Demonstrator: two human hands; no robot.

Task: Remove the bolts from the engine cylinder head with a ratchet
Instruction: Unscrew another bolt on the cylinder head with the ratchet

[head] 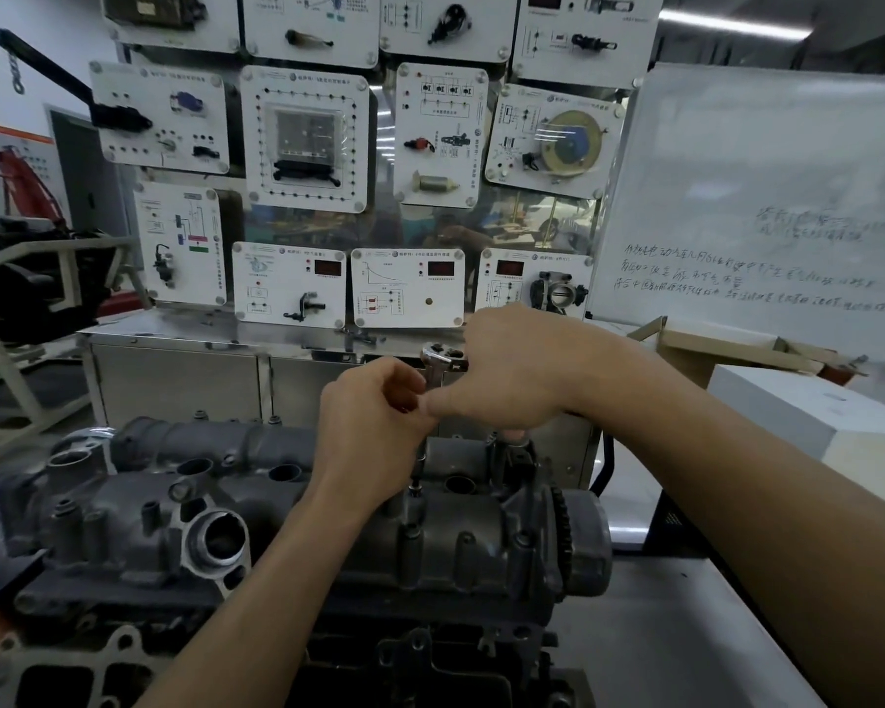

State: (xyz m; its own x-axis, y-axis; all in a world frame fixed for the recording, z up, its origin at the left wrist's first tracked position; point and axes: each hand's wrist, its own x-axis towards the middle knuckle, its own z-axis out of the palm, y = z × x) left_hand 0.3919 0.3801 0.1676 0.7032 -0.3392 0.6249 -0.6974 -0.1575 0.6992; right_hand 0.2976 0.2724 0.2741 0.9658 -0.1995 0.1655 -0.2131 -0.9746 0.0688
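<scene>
The grey engine cylinder head (277,508) lies across the lower middle of the head view. A chrome ratchet (440,362) stands above it, its head up between my two hands. A thin extension bar (420,465) runs down from the hands to a bolt (414,489) on top of the cylinder head. My left hand (374,426) has its fingers curled round the ratchet's handle. My right hand (517,370) holds the ratchet near its head from the right. Most of the handle is hidden by the hands.
A display board of white sensor panels (302,140) stands behind the engine on a metal cabinet (175,375). A whiteboard (767,206) leans at the right, with a cardboard box (696,350) and a white box (798,406) below it. A toothed sprocket (563,523) sits at the head's right end.
</scene>
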